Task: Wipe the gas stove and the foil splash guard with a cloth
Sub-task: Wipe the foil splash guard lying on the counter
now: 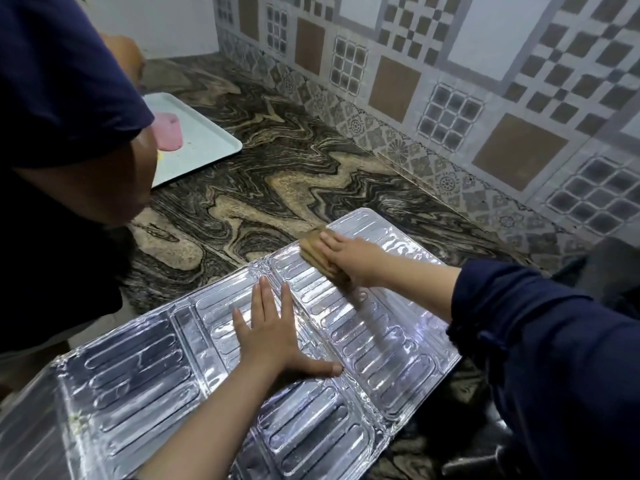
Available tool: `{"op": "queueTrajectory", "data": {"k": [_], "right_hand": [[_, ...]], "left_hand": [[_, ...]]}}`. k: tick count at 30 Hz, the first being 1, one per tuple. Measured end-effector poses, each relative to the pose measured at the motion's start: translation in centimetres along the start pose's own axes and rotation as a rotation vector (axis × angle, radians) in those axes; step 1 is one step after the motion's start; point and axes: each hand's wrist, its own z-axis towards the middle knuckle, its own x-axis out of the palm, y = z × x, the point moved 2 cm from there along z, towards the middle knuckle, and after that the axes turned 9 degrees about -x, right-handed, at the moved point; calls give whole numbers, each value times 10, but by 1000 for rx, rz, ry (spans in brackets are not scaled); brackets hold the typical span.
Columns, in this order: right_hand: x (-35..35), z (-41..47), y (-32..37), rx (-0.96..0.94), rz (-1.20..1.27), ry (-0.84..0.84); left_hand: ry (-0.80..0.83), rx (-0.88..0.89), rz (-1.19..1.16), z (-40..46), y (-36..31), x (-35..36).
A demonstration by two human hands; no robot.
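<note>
On the marbled counter (pixel 277 168) lies the foil splash guard (pixel 138 375), unfolded flat toward 6 o'clock. At its middle the left hand (pixel 273 337) presses down, fingers straight and spread. Toward 1 o'clock from it, the right hand (pixel 349 258) presses a folded brown cloth (pixel 317 256) on the far panel, its fingers laid flat over it. At 10 o'clock a pale tray (pixel 207 140) holds something pink (pixel 169 133).

A person's bare hands, the left hand (pixel 273 336) and right hand (pixel 349 258), extend over the foil splash guard (pixel 138 375), the right forearm emerging from a dark navy long sleeve (pixel 540 327) bunched above the wrist, the left forearm bare.
</note>
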Motion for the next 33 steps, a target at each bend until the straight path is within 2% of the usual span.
{"op": "queueTrajectory", "data": {"k": [4, 8, 11, 15, 20, 24, 28, 31, 33], "right_hand": [[12, -8, -46, 211, 117, 57], [11, -15, -53, 266, 158, 155], [3, -24, -39, 232, 205, 159], [-12, -48, 3, 65, 213, 178], [-19, -87, 43, -156, 98, 338], [-22, -121, 56, -247, 119, 515], [-16, -141, 60, -245, 296, 720], [-5, -149, 54, -170, 369, 905], [-5, -151, 43, -84, 372, 915]], "left_hand": [[4, 2, -1, 1, 0, 1], [8, 12, 5, 2, -1, -1], [21, 11, 9, 3, -2, -2], [32, 4, 18, 1, -4, -4], [28, -9, 26, 1, -4, -5], [20, 7, 39, 0, -3, -6], [16, 45, 47, 4, -8, -8], [6, 68, 45, 7, -21, -10], [-1, 68, 28, 12, -35, -13]]}}
